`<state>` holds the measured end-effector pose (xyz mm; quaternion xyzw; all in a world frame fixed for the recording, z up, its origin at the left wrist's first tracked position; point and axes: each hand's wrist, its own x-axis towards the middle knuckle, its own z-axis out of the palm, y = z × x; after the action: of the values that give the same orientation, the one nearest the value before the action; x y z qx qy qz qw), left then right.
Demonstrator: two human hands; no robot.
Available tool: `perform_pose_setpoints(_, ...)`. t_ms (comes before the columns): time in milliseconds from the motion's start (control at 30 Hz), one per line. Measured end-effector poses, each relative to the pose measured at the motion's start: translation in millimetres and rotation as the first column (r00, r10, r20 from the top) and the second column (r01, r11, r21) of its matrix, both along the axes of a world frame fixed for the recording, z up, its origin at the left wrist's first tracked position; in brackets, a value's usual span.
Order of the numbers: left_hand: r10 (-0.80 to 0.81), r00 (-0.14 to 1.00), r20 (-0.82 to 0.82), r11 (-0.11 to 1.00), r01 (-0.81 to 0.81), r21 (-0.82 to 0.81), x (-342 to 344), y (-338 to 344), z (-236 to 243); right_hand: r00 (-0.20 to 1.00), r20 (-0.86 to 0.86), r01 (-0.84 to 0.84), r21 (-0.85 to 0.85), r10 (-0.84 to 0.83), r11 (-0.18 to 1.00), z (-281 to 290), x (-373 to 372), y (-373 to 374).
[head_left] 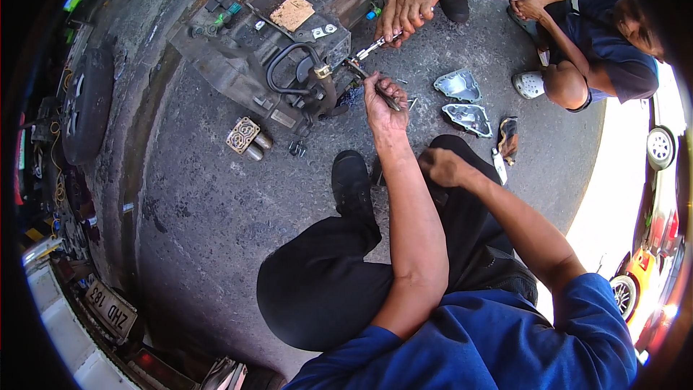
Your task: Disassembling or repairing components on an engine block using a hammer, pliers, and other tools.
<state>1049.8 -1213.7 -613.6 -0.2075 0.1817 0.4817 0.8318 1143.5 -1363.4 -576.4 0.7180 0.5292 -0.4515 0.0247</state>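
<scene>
My left hand [382, 101] is stretched forward and closed around a slim metal tool [361, 72] whose tip meets the side of a greasy gearbox [267, 36] lying on the asphalt. My right hand [440, 166] is a loose fist resting on my black-trousered knee, and nothing shows in it. Another person's two hands [406, 6] reach in from the top and hold a shiny wrench [375, 46] against the same corner of the gearbox, just above my tool.
Two silver metal covers [458, 85] [468, 118] lie right of my left hand, with a dirty glove [507, 137] and a small tube [499, 166] beside them. A small brass-coloured part [244, 135] lies below the gearbox. A second person [606, 50] squats top right. A tyre [86, 105] is at left.
</scene>
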Motion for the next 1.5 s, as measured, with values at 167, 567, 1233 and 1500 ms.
perform_pose_setpoints(167, 0.005, 0.996, 0.088, 0.998, -0.011, 0.066, -1.1, -0.8, 3.7, 0.886, 0.084, -0.440, -0.155, 0.456, 0.884, -45.6, -25.7, -47.2)
perform_pose_setpoints(567, -0.005, 0.999, 0.054, 0.998, 0.002, 0.063, -1.6, 0.5, 1.6, 0.871, 0.227, -0.463, 0.083, 0.436, 0.882, -70.8, -44.9, 67.2)
perform_pose_setpoints(1233, -0.021, 0.999, 0.028, 0.999, 0.020, 0.034, 2.2, -1.4, 2.0, 0.965, 0.117, -0.254, 0.185, 0.235, 0.949, 1.4, -41.3, 82.3)
perform_pose_setpoints(1500, -0.058, 0.998, 0.036, 0.998, 0.056, 0.041, 2.2, -1.6, 8.9, 0.916, 0.166, -0.348, -0.125, 0.365, 0.929, -28.6, -53.7, -25.5)
